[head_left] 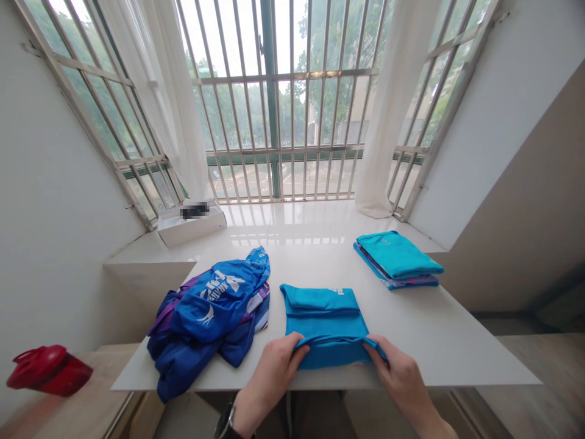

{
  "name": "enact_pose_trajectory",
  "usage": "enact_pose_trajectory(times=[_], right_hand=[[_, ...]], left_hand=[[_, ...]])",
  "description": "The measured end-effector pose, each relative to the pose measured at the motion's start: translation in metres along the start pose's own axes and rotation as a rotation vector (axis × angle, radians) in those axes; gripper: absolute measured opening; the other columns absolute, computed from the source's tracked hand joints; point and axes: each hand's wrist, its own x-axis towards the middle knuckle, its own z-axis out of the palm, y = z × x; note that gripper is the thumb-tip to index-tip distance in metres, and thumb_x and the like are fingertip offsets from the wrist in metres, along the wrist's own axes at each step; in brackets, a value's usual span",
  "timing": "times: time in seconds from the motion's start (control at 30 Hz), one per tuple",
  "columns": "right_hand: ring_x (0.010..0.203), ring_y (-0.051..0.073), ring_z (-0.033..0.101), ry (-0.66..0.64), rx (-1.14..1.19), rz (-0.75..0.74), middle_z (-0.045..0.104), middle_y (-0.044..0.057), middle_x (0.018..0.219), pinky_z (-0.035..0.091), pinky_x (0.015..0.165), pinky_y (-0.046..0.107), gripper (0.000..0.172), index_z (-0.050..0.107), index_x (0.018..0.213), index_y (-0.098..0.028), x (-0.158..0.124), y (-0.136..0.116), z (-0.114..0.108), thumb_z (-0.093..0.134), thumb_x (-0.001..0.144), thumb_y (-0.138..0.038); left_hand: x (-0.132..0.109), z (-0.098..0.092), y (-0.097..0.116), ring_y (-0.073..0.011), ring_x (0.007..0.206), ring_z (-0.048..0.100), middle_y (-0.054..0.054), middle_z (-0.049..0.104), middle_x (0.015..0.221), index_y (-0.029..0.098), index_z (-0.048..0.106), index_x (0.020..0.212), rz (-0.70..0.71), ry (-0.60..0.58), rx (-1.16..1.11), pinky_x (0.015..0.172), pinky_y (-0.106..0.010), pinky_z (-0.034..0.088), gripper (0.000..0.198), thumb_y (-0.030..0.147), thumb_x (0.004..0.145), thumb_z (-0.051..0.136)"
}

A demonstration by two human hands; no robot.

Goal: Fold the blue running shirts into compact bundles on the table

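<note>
A bright blue shirt [325,326] with white lettering lies partly folded near the front edge of the white table. Its far end is turned inward in a flat band. My left hand [273,373] pinches the near left corner, and my right hand [398,371] pinches the near right corner. Between them the near edge is lifted and bent over. To the left sits a crumpled heap of clothes [214,311], royal blue with white print on top, with purple and navy pieces under it. At the right rests a neat stack of folded clothes [397,255], turquoise uppermost.
The white table [315,256] reaches to a windowsill. A white box [194,227] with a blurred dark item stands on the sill at left. Barred windows and white curtains [381,110] rise behind. A red bag [49,371] lies on a lower surface at far left.
</note>
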Motion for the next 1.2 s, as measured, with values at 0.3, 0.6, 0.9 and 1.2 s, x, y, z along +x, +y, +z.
enact_pose_trajectory(times=[0.3, 0.6, 0.9, 1.2], right_hand=[[0.077, 0.025, 0.068, -0.211, -0.060, 0.396, 0.074, 0.006, 0.082, 0.046, 0.067, 0.030, 0.048, 0.064, 0.084, -0.026, 0.034, -0.007, 0.012, 0.036, 0.094, -0.064], [0.080, 0.027, 0.065, -0.256, -0.169, 0.515, 0.071, 0.005, 0.084, 0.044, 0.066, 0.033, 0.040, 0.065, 0.090, -0.027, 0.035, -0.005, 0.009, 0.041, 0.091, -0.059], [0.101, 0.029, 0.060, 0.175, -0.170, 0.156, 0.060, 0.015, 0.121, 0.052, 0.083, 0.041, 0.050, 0.058, 0.124, -0.018, 0.026, -0.005, 0.019, 0.046, 0.095, -0.057], [0.102, 0.024, 0.061, -0.048, -0.150, -0.130, 0.066, 0.008, 0.115, 0.052, 0.089, 0.040, 0.032, 0.064, 0.125, -0.026, 0.027, 0.007, 0.018, 0.047, 0.100, -0.034]], left_hand=[[0.046, 0.003, -0.023, -0.0176, 0.073, 0.058, -0.002, 0.065, 0.075, 0.019, 0.061, 0.080, -0.177, 0.035, -0.143, 0.066, -0.027, 0.037, 0.035, 0.043, 0.097, 0.044], [0.028, -0.008, -0.038, -0.0140, 0.059, 0.052, 0.002, 0.055, 0.073, 0.017, 0.053, 0.121, -0.325, -0.004, -0.563, 0.054, -0.025, 0.041, 0.056, 0.064, 0.089, 0.048], [0.042, -0.025, -0.007, -0.0225, 0.102, 0.059, -0.007, 0.062, 0.112, 0.023, 0.062, 0.114, 0.015, -0.005, 0.104, 0.089, -0.033, 0.046, 0.024, 0.034, 0.095, 0.054], [0.057, -0.024, 0.004, -0.0226, 0.093, 0.059, -0.005, 0.066, 0.094, 0.020, 0.064, 0.092, 0.106, -0.208, 0.354, 0.081, -0.032, 0.045, 0.019, 0.037, 0.097, 0.056]])
